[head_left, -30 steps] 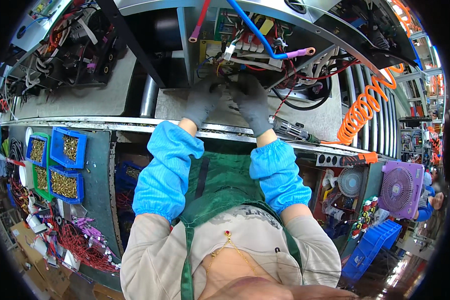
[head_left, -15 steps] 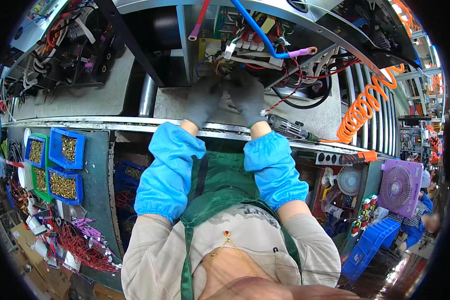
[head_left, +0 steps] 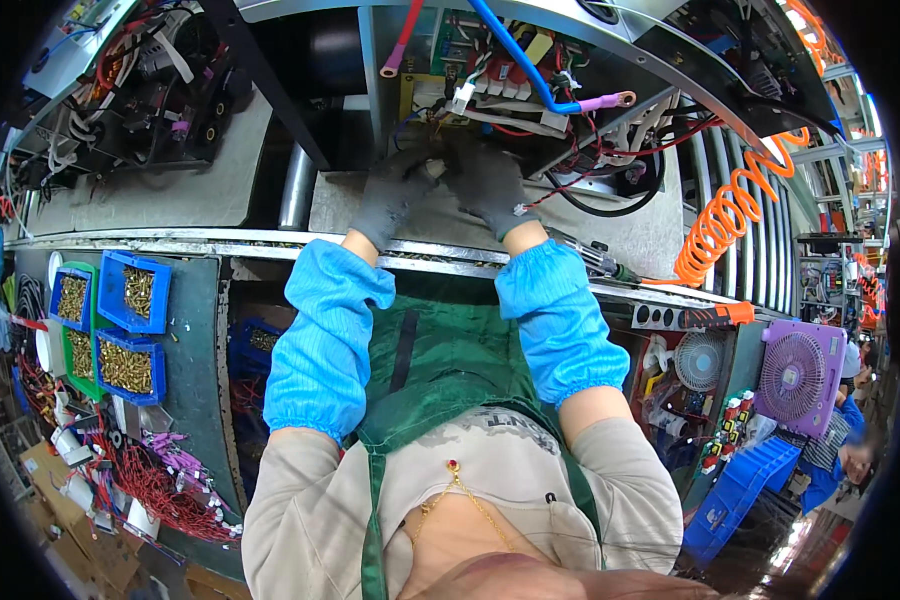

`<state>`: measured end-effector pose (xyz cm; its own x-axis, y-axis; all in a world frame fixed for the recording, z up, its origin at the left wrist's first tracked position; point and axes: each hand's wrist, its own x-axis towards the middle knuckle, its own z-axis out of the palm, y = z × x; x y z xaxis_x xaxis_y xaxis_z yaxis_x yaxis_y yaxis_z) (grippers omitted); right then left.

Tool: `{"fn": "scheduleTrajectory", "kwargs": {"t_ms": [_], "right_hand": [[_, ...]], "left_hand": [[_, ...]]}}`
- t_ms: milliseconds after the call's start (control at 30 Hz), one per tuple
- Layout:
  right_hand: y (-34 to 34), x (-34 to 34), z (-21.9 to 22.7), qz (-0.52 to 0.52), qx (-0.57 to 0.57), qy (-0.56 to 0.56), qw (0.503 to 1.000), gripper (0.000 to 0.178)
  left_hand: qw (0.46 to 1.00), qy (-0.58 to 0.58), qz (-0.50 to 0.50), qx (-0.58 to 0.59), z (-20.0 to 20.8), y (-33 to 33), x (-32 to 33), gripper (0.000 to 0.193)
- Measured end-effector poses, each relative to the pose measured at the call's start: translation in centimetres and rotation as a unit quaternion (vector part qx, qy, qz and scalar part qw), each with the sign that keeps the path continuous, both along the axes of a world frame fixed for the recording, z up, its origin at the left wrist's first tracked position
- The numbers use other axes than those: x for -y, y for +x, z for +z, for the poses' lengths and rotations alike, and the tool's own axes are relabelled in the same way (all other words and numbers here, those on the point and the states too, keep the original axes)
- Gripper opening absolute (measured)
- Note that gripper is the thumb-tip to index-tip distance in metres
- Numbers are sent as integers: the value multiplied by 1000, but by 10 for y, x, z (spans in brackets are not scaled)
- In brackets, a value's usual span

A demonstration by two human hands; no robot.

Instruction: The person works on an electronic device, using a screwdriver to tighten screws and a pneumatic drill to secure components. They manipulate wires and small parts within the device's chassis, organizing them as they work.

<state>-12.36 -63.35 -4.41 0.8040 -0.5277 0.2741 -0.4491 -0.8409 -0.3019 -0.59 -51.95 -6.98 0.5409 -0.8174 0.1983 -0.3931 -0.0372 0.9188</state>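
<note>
While working close together at thin wires (head_left: pixel 433 121) in the front of the open metal chassis (head_left: pixel 379 75), keep grey-gloved left hand (head_left: pixel 394 196) and right hand (head_left: pixel 488 186) clear of the lug-ended blue cable (head_left: pixel 511 62); best to guide gently, without tugging. Impossible to see past the backs of both; cannot tell whether grasping, clenched or released. Hard, too, to trace wire ends in shadow, or the cable upward, cut off.
</note>
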Motion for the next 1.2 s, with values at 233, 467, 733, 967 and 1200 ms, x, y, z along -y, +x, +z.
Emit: {"fn": "scheduleTrajectory", "kwargs": {"t_ms": [233,467,733,967,1200], "right_hand": [[-39,11,0,9,121,-115,986,28],[-53,16,-6,-17,-24,-28,999,33],[-38,-18,-8,-60,-24,94,993,31],[-39,-28,-9,-41,137,66,988,28],[-35,-19,-32,-85,278,330,898,29]], "left_hand": [[997,-41,3,-65,-30,0,8,31],[995,30,-30,-87,-23,-4,5,33],[994,71,-41,-70,-9,-6,6,36],[988,0,-42,-148,-24,-5,4,38],[982,13,-33,-186,4,-12,0,35]]}}
